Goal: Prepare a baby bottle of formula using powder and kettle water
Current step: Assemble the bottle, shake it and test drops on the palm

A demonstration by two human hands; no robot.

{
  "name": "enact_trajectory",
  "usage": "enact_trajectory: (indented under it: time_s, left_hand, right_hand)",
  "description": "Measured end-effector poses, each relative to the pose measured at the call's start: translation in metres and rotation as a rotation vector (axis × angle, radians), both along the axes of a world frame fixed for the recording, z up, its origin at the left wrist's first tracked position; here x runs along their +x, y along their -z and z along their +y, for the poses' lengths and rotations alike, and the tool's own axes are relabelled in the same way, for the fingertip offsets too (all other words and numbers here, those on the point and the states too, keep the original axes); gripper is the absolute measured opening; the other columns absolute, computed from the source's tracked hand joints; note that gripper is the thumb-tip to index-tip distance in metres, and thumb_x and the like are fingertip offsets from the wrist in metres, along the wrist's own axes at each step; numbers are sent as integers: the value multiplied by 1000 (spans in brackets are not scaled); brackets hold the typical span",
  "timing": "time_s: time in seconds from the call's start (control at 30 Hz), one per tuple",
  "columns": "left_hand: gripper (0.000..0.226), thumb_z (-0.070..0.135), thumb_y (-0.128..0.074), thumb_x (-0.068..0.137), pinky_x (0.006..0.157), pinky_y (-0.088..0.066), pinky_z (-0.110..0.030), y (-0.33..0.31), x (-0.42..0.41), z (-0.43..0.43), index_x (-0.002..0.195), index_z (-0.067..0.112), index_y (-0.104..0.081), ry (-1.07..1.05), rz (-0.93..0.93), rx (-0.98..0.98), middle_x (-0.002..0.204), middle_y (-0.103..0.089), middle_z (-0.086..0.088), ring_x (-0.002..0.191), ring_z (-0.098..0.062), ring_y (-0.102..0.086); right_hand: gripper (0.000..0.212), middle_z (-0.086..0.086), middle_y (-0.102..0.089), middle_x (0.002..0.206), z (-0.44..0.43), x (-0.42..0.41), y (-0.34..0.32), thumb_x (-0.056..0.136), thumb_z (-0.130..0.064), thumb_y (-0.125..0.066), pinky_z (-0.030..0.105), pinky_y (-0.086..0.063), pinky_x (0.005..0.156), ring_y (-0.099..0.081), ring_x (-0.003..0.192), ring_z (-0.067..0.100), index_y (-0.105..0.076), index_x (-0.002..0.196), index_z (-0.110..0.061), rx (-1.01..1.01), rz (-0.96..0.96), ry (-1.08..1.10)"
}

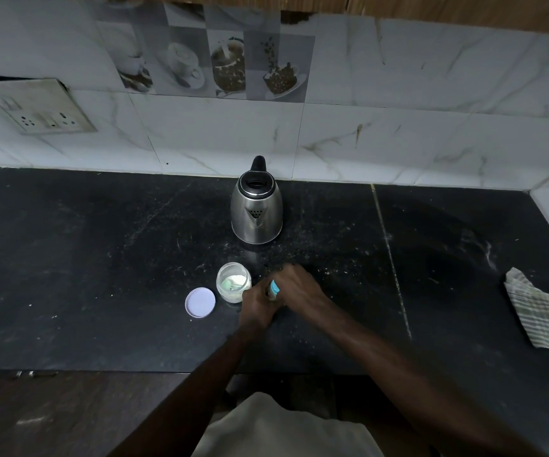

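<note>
Two hands up close; left hand (256, 308) curled low round the bottle (273, 288), right hand (296, 285) wrapped over its top; of the bottle, only a teal bit visible between them.

Unscrewing the top, by the look of it?

Probably; hard to say more with the body hidden. Best to seat the base on the counter (101, 258), brace with the left, turn with the right alone; no tilting; once free, set the top down clean side up, away from the grit.

And just beyond?

Jar (233, 282), open, right against the left knuckles or nearly so; powder (238, 278) and seemingly a scoop (227, 285) inside; lid (200, 302) flat just left of it. Easy to knock; worth minding while twisting.

Further back?

Kettle (256, 209), upright, spout facing this way, well apart from both hands; cloth (537, 311) far off right; socket (40, 122) on the wall, far left.
</note>
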State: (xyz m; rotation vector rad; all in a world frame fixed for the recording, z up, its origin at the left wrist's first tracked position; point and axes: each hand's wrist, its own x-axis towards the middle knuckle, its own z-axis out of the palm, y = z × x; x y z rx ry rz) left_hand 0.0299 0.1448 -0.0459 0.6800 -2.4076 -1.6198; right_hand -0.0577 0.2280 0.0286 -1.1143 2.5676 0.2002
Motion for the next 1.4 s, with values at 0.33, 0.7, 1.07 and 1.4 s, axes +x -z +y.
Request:
enact_trajectory:
  time_s: [0.33, 0.7, 1.07, 1.4]
  left_hand:
    - [18, 6, -77, 82, 63, -39, -7, 5, -2, 0, 98, 13, -71, 0, -51, -132, 81, -66, 15, 68, 4, -59]
    - [27, 9, -79, 80, 64, -38, -1, 10, -2, -1, 105, 15, -70, 22, -57, -112, 83, -67, 14, 78, 19, -60]
    - [31, 12, -77, 83, 69, -38, 1, 15, -2, -2, 113, 18, -71, 23, -63, -139, 94, -73, 14, 78, 8, -63]
    - [45, 36, -87, 75, 71, -46, -4, 16, -3, -3, 115, 37, -67, 9, -131, 11, 94, -73, 20, 90, 14, -66]
  right_hand:
    - [22, 10, -73, 118, -14, 15, -2, 100, -19, -58, 36, -57, 85, -72, 110, 28, -72, 116, -12, -25, 46, 230]
    - [32, 14, -71, 122, -10, 12, -1, 99, -22, -63, 40, -56, 86, -70, 113, 33, -60, 126, -5, -88, 6, 234]
    - [44, 15, -66, 133, -5, 15, -6, 101, -37, -63, 41, -52, 98, -63, 125, 34, -63, 132, -5, -141, -168, 406]
    - [55, 15, -65, 132, 66, -63, 2, 84, -17, -74, 41, -54, 100, -63, 120, 33, -59, 136, -11, -150, -294, 567]
